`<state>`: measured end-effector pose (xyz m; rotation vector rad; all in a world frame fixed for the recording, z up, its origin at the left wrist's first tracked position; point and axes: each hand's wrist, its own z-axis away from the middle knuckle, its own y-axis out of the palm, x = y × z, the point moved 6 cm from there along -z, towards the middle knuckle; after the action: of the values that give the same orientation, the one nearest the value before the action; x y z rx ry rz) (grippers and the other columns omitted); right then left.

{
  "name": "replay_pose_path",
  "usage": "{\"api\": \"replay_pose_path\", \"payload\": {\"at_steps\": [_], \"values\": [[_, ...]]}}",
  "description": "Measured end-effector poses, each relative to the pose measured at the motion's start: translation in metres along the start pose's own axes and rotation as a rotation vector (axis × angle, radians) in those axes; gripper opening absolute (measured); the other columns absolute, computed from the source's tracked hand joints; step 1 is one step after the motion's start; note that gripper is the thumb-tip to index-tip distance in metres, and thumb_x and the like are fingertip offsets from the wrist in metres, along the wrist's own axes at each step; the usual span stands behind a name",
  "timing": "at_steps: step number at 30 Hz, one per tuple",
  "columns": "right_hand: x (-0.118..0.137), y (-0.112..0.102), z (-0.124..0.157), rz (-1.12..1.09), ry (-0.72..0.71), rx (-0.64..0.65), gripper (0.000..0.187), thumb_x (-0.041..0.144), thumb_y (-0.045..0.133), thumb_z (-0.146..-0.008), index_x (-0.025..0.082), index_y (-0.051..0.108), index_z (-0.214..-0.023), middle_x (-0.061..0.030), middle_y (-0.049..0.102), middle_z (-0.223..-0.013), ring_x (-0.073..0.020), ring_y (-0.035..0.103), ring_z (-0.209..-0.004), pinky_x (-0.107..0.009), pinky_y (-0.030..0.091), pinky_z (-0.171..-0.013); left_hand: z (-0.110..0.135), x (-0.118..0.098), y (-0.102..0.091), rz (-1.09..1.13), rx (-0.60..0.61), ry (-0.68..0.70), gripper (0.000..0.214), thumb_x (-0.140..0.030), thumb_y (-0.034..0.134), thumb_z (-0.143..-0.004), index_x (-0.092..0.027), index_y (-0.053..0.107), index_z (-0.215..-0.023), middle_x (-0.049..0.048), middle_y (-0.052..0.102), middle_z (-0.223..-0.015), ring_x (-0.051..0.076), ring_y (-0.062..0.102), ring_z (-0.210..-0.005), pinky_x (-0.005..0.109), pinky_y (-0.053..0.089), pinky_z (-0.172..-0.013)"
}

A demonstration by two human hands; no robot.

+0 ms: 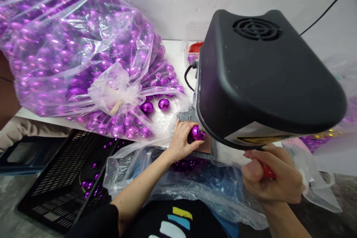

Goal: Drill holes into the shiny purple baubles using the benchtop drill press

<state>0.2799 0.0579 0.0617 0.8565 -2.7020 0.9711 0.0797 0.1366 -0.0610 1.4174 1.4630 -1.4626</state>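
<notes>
My left hand [182, 139] pinches a shiny purple ball [197, 132] and holds it at the base of a black machine [259, 78], just under its overhanging head. My right hand [272, 178] is closed around a red handle [268, 172] at the machine's front right. A huge clear plastic bag [75, 52] stuffed with the same purple balls lies on the white table to the left. Two loose purple balls [156, 105] sit by the bag's mouth.
A black plastic crate [64, 178] with a few purple balls in it stands on the floor at lower left. Clear plastic sheeting [200, 189] over a blue lining hangs in front of my lap. A black cable [326, 11] runs up the wall at right.
</notes>
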Motion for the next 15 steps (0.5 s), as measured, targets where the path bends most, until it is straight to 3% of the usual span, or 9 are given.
{"api": "replay_pose_path", "payload": {"at_steps": [7,11,15], "values": [[0.005,0.001,-0.006,-0.012,-0.045,0.013,0.006,0.019,0.057,-0.082,0.021,0.06,-0.087,-0.0015,0.062,-0.076,-0.0123,0.059,-0.079,-0.023,0.046,-0.061,0.001,0.002,0.001,-0.015,0.02,-0.013,0.052,-0.045,0.079,-0.079,-0.023,0.066,-0.124,0.0099,0.069,-0.122,0.032,0.055,-0.124,0.055,0.014,-0.126],[0.006,0.016,-0.007,-0.017,-0.042,0.039,0.004,0.018,0.057,-0.081,0.019,0.059,-0.078,-0.0008,0.057,-0.07,-0.0095,0.053,-0.069,-0.021,0.04,-0.058,0.001,0.001,0.0,0.018,0.014,-0.033,0.052,-0.048,0.079,-0.078,-0.025,0.066,-0.123,0.0102,0.068,-0.122,0.033,0.055,-0.124,0.056,0.018,-0.125],[-0.001,0.029,-0.005,-0.039,0.045,0.109,0.019,0.025,0.056,-0.081,0.017,0.055,-0.063,-0.0006,0.049,-0.058,-0.0078,0.043,-0.056,-0.022,0.032,-0.053,0.002,0.0,0.001,0.016,0.012,-0.016,0.053,-0.049,0.078,-0.079,-0.025,0.065,-0.124,0.0103,0.068,-0.123,0.033,0.055,-0.124,0.056,0.019,-0.125]]}}
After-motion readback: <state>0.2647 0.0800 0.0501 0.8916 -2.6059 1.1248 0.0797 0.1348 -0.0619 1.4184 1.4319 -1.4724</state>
